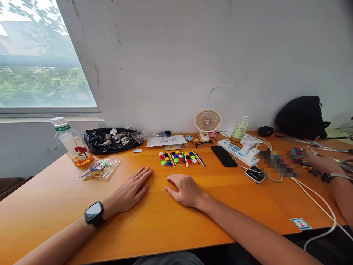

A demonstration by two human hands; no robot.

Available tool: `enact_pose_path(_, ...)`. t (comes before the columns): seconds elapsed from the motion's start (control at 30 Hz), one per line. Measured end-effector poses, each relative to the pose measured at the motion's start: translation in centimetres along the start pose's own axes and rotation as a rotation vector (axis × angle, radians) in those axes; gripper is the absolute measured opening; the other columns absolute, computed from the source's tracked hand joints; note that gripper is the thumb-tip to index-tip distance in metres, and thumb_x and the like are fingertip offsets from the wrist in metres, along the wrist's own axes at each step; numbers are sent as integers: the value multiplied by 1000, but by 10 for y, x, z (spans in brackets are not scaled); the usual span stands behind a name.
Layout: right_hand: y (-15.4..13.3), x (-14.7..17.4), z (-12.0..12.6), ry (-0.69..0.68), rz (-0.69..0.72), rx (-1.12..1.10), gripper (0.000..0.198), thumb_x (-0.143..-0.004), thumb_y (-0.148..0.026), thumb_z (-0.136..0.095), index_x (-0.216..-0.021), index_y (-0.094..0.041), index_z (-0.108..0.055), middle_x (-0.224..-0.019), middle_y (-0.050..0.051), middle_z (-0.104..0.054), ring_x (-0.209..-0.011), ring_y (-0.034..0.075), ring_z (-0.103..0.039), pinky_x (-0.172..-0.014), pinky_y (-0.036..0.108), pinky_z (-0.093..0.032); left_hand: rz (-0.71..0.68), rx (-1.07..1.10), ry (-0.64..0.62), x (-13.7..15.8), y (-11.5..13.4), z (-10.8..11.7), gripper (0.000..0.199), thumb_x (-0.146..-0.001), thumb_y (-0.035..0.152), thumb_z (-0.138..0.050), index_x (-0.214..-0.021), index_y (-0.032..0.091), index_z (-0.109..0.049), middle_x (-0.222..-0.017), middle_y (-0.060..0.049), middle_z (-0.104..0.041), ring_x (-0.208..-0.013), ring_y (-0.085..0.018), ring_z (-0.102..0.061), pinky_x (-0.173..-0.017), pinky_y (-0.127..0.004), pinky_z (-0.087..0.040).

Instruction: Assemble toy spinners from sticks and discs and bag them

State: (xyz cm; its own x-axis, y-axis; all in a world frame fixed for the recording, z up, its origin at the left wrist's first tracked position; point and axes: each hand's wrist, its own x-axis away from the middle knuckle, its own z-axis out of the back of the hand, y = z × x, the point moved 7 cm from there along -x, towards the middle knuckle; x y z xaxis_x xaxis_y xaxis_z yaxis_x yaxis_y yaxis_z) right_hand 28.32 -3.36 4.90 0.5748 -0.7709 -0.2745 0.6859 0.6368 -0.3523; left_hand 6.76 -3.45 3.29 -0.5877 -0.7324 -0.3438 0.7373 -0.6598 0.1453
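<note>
currently i've got the left hand flat on the table, fingers straight, the right hand near it, fingers loosely bent; colourful plastic pieces lie beyond both, just below frame centre.

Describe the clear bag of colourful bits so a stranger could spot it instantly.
On the orange table, find the bottle near the window. The clear bag lies between it and the left hand. Unlike the black bag behind, it's see-through, with small colourful bits showing inside.
</note>
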Motion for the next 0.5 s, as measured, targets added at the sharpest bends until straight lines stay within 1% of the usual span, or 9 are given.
enact_pose_path(0.07, 14, -4, 1, 33, -92, 71, 28, -104, -37, -56, -122, -19, -67, -108, 10, -76, -102, 26, -71, -87, 32, -47, -7, 77, 10, -21, 10, -4, 60, -107, 34, -48, -165, 25, -34, -169, -9, -36, -156, -30, -34, -126, -50, -38)
enact_pose_path(0.13, 24, -7, 2, 45, -157, 136, 33, -104, -38, -53, -127, -17, -65, -112, 13, -76, -103, 28, -71, -87, 34, -48, -21, 135, 35, -41, 14, -6, 67, -104, 28, -51, -167, 23, -29, -169, -10, -35, -157, -29, -33, -127, -50, -36)
enact_pose_path(0.2, 29, -10, 2, 44, -180, 185, 39, -103, -41, -54, -130, -15, -64, -115, 16, -75, -105, 31, -71, -88, 37, -49, -39, 170, 52, -57, 16, -8, 71, -102, 25, -54, -167, 24, -27, -169, -10, -35, -157, -31, -32, -127, -53, -36)
enact_pose_path(0.27, 31, -12, 2, 39, -182, 209, 44, -103, -43, -54, -133, -13, -63, -118, 17, -74, -107, 32, -71, -90, 38, -49, -49, 178, 31, -68, 17, -13, 70, -101, 23, -54, -167, 25, -30, -168, -8, -37, -157, -32, -31, -127, -55, -36)
enact_pose_path(0.37, 32, -13, 2, 26, -189, 217, 49, -103, -45, -52, -138, -13, -61, -122, 18, -73, -108, 32, -70, -90, 38, -49, -50, 171, 26, -72, 16, -16, 64, -101, 24, -56, -163, 25, -39, -164, -7, -44, -156, -33, -33, -125, -56, -38)
enact_pose_path(0.43, 33, -13, 3, 6, -192, 222, 50, -103, -47, -52, -140, -13, -61, -121, 18, -74, -106, 32, -71, -86, 37, -49, -60, 173, 67, -70, 16, -13, 57, -99, 24, -59, -155, 24, -51, -158, -8, -53, -150, -32, -43, -123, -54, -42)
enact_pose_path(0.5, 33, -13, 5, -4, -183, 214, 47, -103, -48, -54, -136, -15, -63, -116, 16, -75, -102, 31, -71, -82, 36, -47, -74, 187, 93, -68, 18, -10, 47, -98, 22, -60, -145, 24, -60, -149, -9, -61, -139, -30, -55, -118, -50, -47)
